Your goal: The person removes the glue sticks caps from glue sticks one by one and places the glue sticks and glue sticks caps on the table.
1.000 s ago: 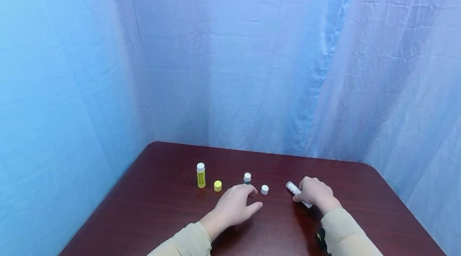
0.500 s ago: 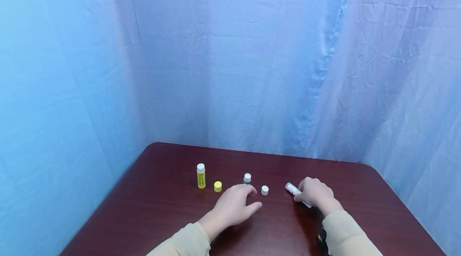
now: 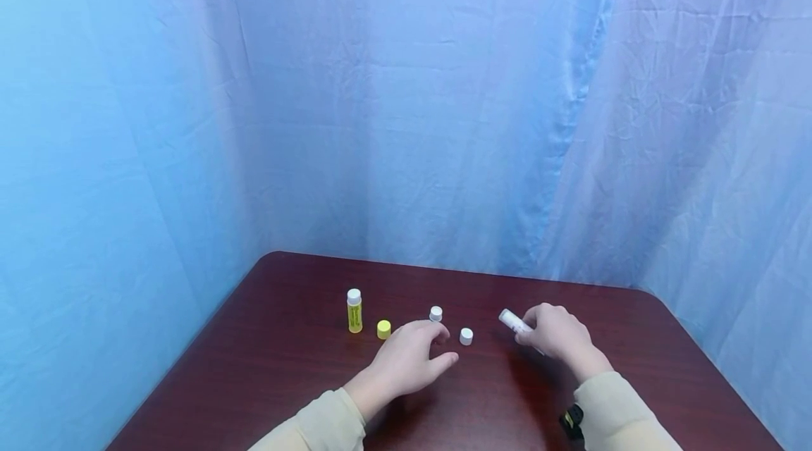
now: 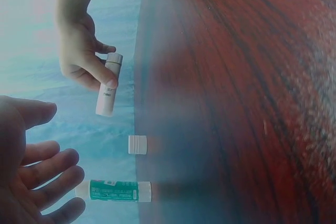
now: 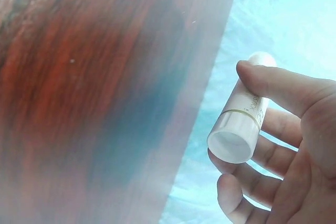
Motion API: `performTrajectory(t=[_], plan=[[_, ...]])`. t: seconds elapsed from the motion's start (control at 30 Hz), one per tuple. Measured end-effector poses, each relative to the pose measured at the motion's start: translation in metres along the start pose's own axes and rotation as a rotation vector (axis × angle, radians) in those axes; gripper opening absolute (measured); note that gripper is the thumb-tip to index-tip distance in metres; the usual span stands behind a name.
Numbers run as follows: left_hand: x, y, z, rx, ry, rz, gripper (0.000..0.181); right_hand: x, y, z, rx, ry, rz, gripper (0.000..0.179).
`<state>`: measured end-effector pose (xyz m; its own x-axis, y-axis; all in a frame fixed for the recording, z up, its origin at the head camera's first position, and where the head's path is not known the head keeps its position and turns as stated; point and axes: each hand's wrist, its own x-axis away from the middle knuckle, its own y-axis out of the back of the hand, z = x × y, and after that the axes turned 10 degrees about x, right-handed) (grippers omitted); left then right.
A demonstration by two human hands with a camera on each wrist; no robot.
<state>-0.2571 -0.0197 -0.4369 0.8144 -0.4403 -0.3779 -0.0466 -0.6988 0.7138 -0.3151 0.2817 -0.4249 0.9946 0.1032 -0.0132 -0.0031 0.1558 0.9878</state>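
Observation:
My right hand (image 3: pixel 561 335) grips a white glue stick (image 5: pixel 244 103) between thumb and fingers, tilted above the table. In the right wrist view its near end shows a round hollow, and the lettering includes "STICK". My left hand (image 3: pixel 412 358) hovers with loosely curved fingers and nothing in them. Just beyond it a green-labelled glue stick (image 4: pixel 113 191) stands upright, mostly hidden by that hand in the head view. A small white cap (image 3: pixel 466 336) sits on the table between the two hands.
Left of the left hand stands a yellow glue stick (image 3: pixel 354 311) with a white top, beside a yellow cap (image 3: pixel 383 329). The dark red wooden table (image 3: pixel 285 366) has rounded far corners, and blue cloth (image 3: pixel 406 120) hangs behind it and along the sides.
The right hand has lifted the white glue stick off the table, raising its far end. My left hand has shifted slightly left and away, covering more of the green-labelled glue stick.

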Motion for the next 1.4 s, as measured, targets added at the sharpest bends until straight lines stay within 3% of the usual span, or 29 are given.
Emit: performTrajectory(t=[0.33, 0.67, 0.97, 1.4], plan=[[0.004, 0.006, -0.002, -0.013, -0.012, -0.007, 0.028, 0.009, 0.009, 0.012, -0.020, 0.066, -0.069, 0.013], [0.012, 0.013, 0.000, -0.033, -0.042, -0.032, 0.030, 0.018, 0.018, 0.023, -0.023, 0.243, -0.133, 0.013], [0.021, 0.023, 0.000, -0.060, -0.046, -0.025, 0.031, 0.033, 0.021, 0.032, -0.056, 0.340, -0.205, 0.011], [0.036, 0.037, 0.002, -0.041, -0.076, -0.028, 0.029, 0.054, 0.019, 0.050, -0.184, 0.395, -0.152, 0.014]])
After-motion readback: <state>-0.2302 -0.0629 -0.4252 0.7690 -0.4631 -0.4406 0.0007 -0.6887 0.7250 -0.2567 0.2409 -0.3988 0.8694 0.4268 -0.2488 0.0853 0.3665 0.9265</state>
